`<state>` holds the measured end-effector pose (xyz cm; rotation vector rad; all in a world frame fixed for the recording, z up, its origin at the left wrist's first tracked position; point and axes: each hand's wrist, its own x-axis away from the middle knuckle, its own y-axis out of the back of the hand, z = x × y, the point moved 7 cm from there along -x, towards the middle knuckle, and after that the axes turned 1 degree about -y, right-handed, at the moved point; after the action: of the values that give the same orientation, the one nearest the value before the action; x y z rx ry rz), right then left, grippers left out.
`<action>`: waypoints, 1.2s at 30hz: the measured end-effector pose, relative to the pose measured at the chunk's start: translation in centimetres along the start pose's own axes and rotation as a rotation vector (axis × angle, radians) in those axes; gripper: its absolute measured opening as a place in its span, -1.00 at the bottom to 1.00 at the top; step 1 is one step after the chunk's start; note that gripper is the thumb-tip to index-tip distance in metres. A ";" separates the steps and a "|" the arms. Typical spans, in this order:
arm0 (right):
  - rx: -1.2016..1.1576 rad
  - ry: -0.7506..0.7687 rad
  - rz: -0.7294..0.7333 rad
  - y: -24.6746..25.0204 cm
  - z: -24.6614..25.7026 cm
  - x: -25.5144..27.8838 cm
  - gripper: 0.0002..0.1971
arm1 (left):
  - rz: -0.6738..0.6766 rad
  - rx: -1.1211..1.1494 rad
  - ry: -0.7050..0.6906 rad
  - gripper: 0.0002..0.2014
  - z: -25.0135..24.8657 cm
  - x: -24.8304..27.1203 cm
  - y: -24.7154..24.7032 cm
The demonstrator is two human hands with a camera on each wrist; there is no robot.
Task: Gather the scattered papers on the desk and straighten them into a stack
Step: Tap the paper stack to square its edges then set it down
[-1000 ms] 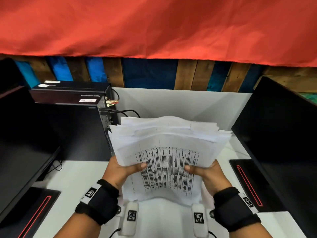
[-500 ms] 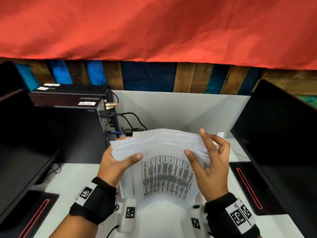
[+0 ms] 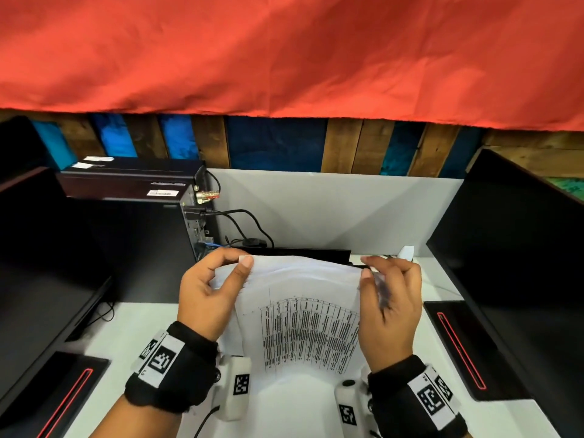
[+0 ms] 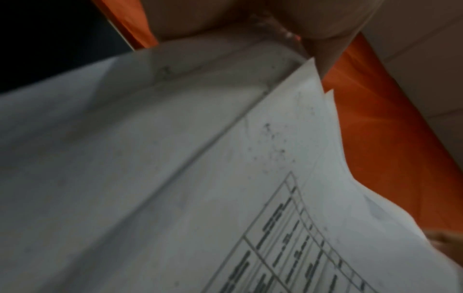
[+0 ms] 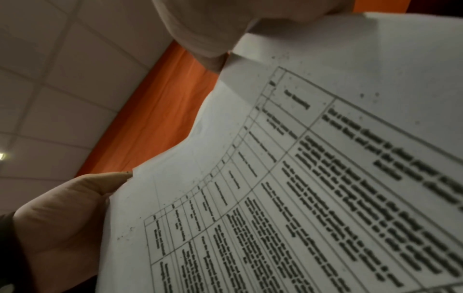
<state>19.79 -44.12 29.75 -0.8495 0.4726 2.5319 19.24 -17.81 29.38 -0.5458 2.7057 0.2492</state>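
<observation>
The papers (image 3: 303, 314) stood on edge on the worktop (image 3: 142, 330) before the computer tower (image 3: 136, 235), bowing limply, each upper corner pinched by the left hand (image 3: 210, 290) and right hand (image 3: 390, 298); light, slippery sheets probably handled best by their side edges.

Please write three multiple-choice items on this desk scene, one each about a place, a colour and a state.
1. Where do the hands hold the stack of papers?
A. at its top corners
B. at its bottom edge
C. flat on the desk

2. What colour is the cloth hanging above?
A. green
B. red
C. white

3. How does the stack stand?
A. rolled into a tube
B. spread across the desk
C. upright and bowed

Answers:
1. A: the left hand and right hand pinch the upper corners.
2. B: it hangs red over the wooden wall.
3. C: the printed table curves between the hands.
</observation>
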 end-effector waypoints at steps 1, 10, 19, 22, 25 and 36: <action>0.010 0.036 0.025 -0.2 0.3 0.2 -0.77 | -0.014 -0.014 -0.004 -0.83 -0.2 0.2 0.0; 0.175 0.147 0.112 -1.0 0.5 0.6 -0.75 | -0.007 -0.098 -0.077 -0.86 -1.2 0.7 -1.0; 0.035 0.081 -0.006 -0.4 -1.1 0.5 -0.90 | -0.109 -0.087 -0.063 -0.91 -0.8 0.5 -0.6; 0.001 -0.005 0.006 -0.3 -1.9 0.6 -0.81 | -0.093 -0.016 -0.027 -0.91 0.0 0.4 -0.4; 0.018 0.036 0.040 -0.4 -1.1 0.6 -0.76 | -0.068 0.033 -0.037 -0.88 0.2 0.5 -0.4; 0.170 0.107 0.111 -1.1 -0.6 1.2 -0.76 | -0.230 0.182 0.095 -0.83 1.5 1.6 0.3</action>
<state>19.78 -43.14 28.34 -0.9203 0.7774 2.5094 18.20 -17.78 27.41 -0.8234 2.6874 -0.0858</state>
